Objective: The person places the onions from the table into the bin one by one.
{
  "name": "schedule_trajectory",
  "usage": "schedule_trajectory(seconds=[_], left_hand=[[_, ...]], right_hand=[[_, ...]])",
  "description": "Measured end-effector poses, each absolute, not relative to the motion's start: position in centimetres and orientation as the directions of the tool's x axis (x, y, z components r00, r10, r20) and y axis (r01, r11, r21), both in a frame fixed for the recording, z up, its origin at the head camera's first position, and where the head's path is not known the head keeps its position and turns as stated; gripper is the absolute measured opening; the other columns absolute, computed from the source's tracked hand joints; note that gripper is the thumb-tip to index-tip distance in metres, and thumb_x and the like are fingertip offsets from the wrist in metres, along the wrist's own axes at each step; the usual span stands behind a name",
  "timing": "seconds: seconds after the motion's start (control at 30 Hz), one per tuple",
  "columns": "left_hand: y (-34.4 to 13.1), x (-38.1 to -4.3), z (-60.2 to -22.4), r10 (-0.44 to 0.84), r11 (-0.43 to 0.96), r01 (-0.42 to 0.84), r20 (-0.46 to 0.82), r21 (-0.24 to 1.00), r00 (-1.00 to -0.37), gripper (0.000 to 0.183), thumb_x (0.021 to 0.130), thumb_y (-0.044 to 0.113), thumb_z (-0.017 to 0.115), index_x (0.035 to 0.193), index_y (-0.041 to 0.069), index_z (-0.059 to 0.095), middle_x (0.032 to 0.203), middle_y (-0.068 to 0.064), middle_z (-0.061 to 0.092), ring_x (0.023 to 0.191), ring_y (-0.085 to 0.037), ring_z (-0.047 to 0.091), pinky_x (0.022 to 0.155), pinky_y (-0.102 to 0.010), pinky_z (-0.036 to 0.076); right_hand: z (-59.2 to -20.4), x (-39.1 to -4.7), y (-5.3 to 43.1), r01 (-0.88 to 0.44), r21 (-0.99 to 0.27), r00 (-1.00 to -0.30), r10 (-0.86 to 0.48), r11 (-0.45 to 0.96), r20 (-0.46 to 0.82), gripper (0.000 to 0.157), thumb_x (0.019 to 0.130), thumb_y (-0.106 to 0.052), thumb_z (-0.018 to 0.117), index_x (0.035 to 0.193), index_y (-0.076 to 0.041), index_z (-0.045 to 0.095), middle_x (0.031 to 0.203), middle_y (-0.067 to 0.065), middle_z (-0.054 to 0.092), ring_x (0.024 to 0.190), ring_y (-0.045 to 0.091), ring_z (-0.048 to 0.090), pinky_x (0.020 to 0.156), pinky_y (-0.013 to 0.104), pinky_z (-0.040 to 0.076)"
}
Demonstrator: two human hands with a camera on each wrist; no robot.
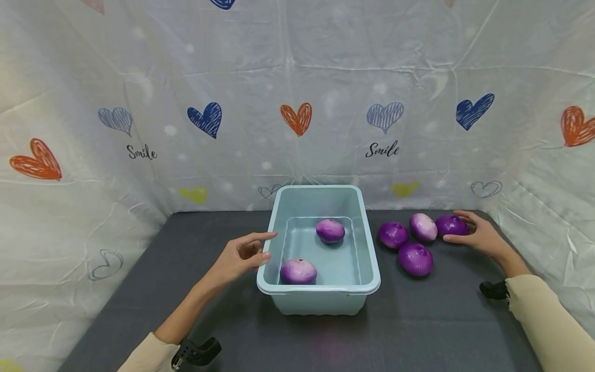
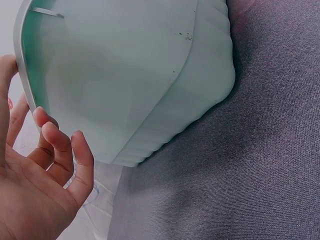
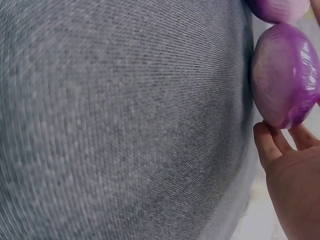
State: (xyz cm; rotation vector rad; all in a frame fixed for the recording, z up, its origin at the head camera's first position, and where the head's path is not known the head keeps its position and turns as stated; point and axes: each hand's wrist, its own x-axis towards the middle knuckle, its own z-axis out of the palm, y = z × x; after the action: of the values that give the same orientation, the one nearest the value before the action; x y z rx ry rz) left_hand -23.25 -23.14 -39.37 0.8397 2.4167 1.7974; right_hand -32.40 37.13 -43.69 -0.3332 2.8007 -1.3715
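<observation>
A pale blue plastic tub (image 1: 321, 290) stands on the dark table, with two red onions inside: one near the back (image 1: 330, 231) and one at the front left (image 1: 298, 272). My left hand (image 1: 243, 254) is at the tub's left rim, its index finger stretched over the edge and its thumb close by; the other fingers are loosely bent. To the right, my right hand (image 1: 483, 238) spreads thumb and fingers around the rightmost red onion (image 1: 451, 226), which rests on the table. In the right wrist view, fingertips (image 3: 267, 142) meet one end of that onion (image 3: 285, 75).
Beside that onion, three more red onions sit together: a paler one (image 1: 423, 227), a dark one on the left (image 1: 393, 235) and one in front (image 1: 416, 259). Behind the table (image 1: 418, 320) hangs a white curtain (image 1: 325, 155) printed with hearts.
</observation>
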Motion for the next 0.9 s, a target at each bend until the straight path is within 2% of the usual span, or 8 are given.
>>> schedule_trajectory(seconds=[0.23,0.43,0.67,0.9], left_hand=[[-23.1,-23.4,-39.5,0.418,0.195,0.394,0.288,0.898,-0.862,0.045,0.099,0.007,0.067,0.142,0.004,0.059,0.082,-0.021,0.047,0.070,-0.037,0.046,0.063,-0.032,0.047],[-23.2,-23.4,-39.5,0.424,0.190,0.410,0.302,0.892,-0.854,0.044,0.099,0.006,0.067,0.142,0.003,0.059,0.080,-0.023,0.047,0.069,-0.038,0.044,0.062,-0.032,0.046],[-23.2,-23.4,-39.5,0.428,0.176,0.419,0.314,0.891,-0.847,0.043,0.098,0.004,0.066,0.141,-0.001,0.059,0.078,-0.022,0.044,0.065,-0.016,0.045,0.061,-0.032,0.043],[-23.3,-23.5,-39.7,0.435,0.153,0.427,0.327,0.891,-0.839,0.043,0.099,0.003,0.066,0.140,-0.003,0.058,0.077,-0.021,0.044,0.064,-0.017,0.045,0.061,-0.032,0.044]], right_hand=[[-43.9,-32.4,37.2,-0.196,-0.737,-0.979,-0.174,0.647,0.108,0.080,0.090,-0.024,0.081,0.149,0.010,0.038,0.145,0.042,0.034,0.132,0.060,0.034,0.098,0.069,0.036],[-43.8,-32.3,37.3,-0.194,-0.739,-0.979,-0.170,0.645,0.109,0.079,0.090,-0.023,0.082,0.148,0.010,0.039,0.145,0.043,0.034,0.132,0.061,0.033,0.098,0.070,0.035],[-43.9,-31.8,37.5,-0.192,-0.744,-0.980,-0.167,0.640,0.108,0.080,0.091,-0.026,0.081,0.149,0.009,0.039,0.146,0.042,0.032,0.134,0.061,0.031,0.098,0.070,0.035],[-43.6,-31.2,38.0,-0.178,-0.751,-0.983,-0.150,0.636,0.107,0.080,0.093,-0.029,0.079,0.151,0.007,0.038,0.147,0.039,0.035,0.133,0.058,0.035,0.096,0.064,0.040]])
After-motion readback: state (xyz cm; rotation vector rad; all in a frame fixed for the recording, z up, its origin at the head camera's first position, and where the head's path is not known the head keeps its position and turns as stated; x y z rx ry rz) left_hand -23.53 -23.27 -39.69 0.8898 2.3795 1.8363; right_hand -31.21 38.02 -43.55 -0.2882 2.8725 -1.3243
